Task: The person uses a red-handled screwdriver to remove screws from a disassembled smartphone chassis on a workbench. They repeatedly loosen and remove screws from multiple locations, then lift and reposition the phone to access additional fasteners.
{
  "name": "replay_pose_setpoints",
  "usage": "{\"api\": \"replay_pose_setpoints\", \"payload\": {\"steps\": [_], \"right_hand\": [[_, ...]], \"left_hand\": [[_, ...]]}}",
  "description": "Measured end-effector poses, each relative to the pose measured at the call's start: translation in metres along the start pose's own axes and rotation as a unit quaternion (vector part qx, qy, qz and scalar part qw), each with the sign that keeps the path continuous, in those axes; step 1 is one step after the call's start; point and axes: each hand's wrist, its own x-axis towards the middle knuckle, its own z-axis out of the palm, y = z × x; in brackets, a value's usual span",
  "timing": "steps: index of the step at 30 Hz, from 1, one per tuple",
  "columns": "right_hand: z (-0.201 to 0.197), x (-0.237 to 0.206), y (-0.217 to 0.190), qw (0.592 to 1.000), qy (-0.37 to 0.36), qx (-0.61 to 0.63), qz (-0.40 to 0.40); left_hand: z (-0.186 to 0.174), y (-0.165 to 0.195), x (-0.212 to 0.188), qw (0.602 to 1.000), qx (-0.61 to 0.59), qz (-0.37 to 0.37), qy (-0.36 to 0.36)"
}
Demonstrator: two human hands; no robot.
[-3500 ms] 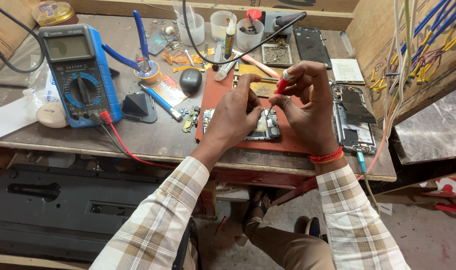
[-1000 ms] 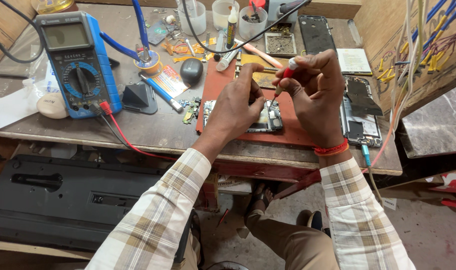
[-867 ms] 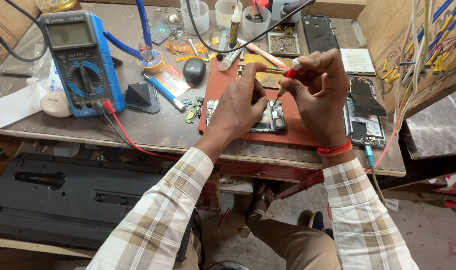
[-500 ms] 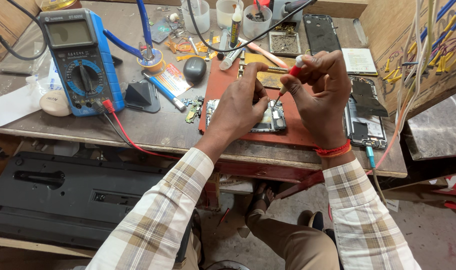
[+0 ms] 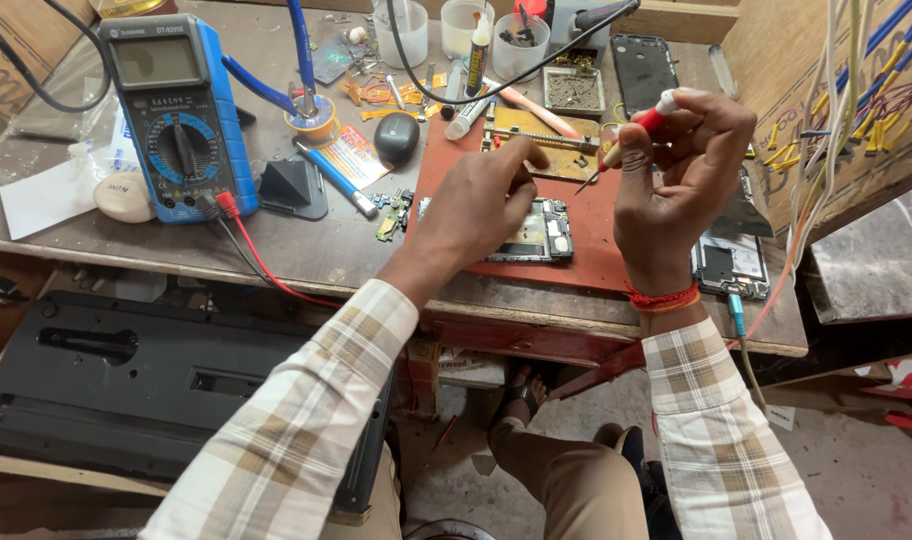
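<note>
An opened phone [image 5: 538,232] with its circuit board showing lies on a red work mat [image 5: 586,225]. My left hand [image 5: 481,200] rests over its left part, fingers bent down onto it. My right hand [image 5: 681,175] is raised above the mat's right side and grips a small screwdriver [image 5: 631,140] with a red and white handle. The screwdriver's tip points down and left, held in the air above the mat near my left fingertips. A brass-coloured jig [image 5: 536,145] lies just beyond my hands.
A blue multimeter [image 5: 181,115] with a red lead stands at the left of the bench. Plastic cups [image 5: 521,40], tweezers, a black mouse-like lump [image 5: 396,135] and small parts crowd the back. Another opened phone [image 5: 726,265] lies right. Coloured wires [image 5: 856,100] hang at the right.
My right hand has lifted the screwdriver a little off the phone, from working low on the board 3.5 s ago. My left hand stays on the phone.
</note>
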Motion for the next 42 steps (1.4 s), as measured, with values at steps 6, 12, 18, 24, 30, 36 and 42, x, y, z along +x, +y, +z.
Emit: {"api": "replay_pose_setpoints", "payload": {"steps": [6,12,18,24,30,36,42], "right_hand": [[-0.001,-0.001,0.003,1.0,0.0,0.015,0.002],[-0.003,-0.002,0.006,1.0,-0.001,-0.018,-0.006],[-0.003,-0.001,0.007,1.0,-0.007,0.016,0.003],[-0.002,-0.001,0.007,1.0,-0.007,0.018,0.005],[-0.002,-0.002,0.006,1.0,-0.006,0.018,0.009],[-0.003,-0.001,0.006,1.0,-0.009,0.017,0.005],[-0.004,-0.001,0.007,1.0,-0.007,0.013,0.009]], "left_hand": [[-0.02,-0.008,-0.01,0.976,0.155,0.152,-0.034],[-0.019,-0.002,-0.013,0.968,0.2,0.137,-0.066],[-0.015,0.002,-0.012,0.962,0.228,0.136,-0.071],[-0.015,0.004,-0.008,0.939,0.289,0.167,-0.087],[-0.015,0.008,-0.006,0.919,0.327,0.193,-0.106],[-0.014,0.007,-0.005,0.92,0.321,0.193,-0.117],[-0.01,-0.001,-0.011,0.968,0.199,0.146,-0.053]]}}
